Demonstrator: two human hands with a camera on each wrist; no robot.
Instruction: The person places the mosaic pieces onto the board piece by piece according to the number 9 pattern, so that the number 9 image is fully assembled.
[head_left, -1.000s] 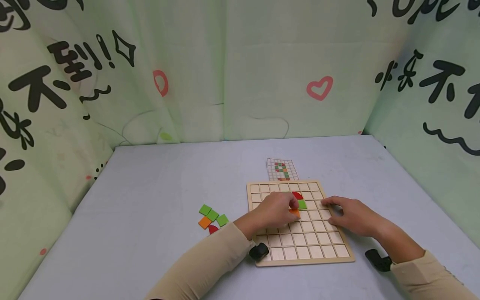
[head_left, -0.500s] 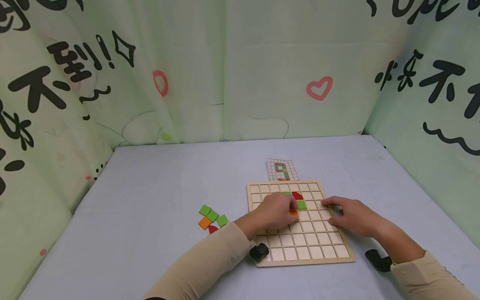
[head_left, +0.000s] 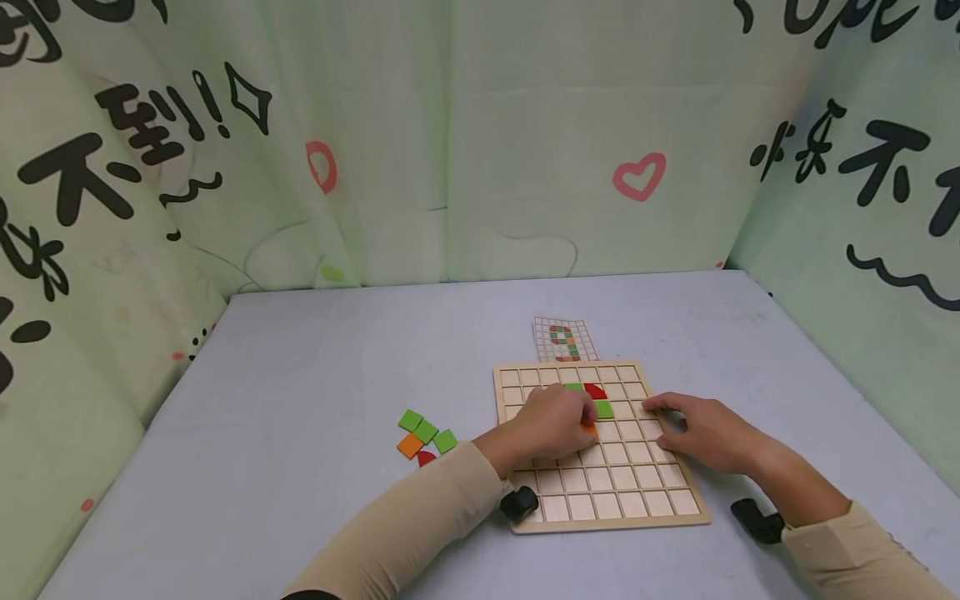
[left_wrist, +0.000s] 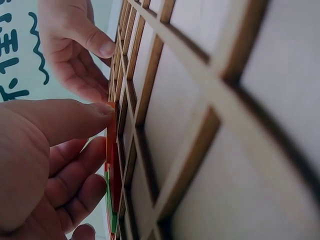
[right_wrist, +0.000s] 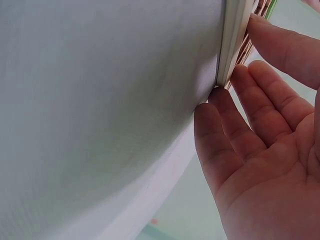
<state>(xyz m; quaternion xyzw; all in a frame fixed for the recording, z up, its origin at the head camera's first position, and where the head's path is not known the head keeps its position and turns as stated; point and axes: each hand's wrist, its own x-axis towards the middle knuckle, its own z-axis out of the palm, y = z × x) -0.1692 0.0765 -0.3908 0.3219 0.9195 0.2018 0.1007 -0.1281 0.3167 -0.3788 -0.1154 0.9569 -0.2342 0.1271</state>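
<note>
Fingers of the left hand [head_left: 551, 422] pinch an orange square tile [left_wrist: 111, 135] at the gridded wooden board [head_left: 615, 526]. In the head view the hand covers most of that tile, leaving only a sliver of orange; the left wrist view shows it edge-on under the thumb tip, and whether it sits down in its cell cannot be told. The same hand hides much of the board's left half, so any tiles beneath it are out of sight.

Beyond the fingertips, a red quarter-round tile [head_left: 596, 391] and a green square tile [head_left: 603, 409] lie in cells; a second green tile [head_left: 573, 387] is partly covered by the hand.

The right hand [head_left: 705, 429] rests at the board's right edge, thumb on the frame and fingers loosely extended against the side, not wrapped round it. The right wrist view crops most of the board.

The printed pattern card [head_left: 567, 340] meets the board's far edge, its lower part hidden and its design too small to read fully. Left of the board on the white table [head_left: 300, 417], three green squares [head_left: 425, 430] and an orange square [head_left: 410, 446] lie near a red piece [head_left: 426, 458], partly behind the left sleeve [head_left: 420, 517].
</note>
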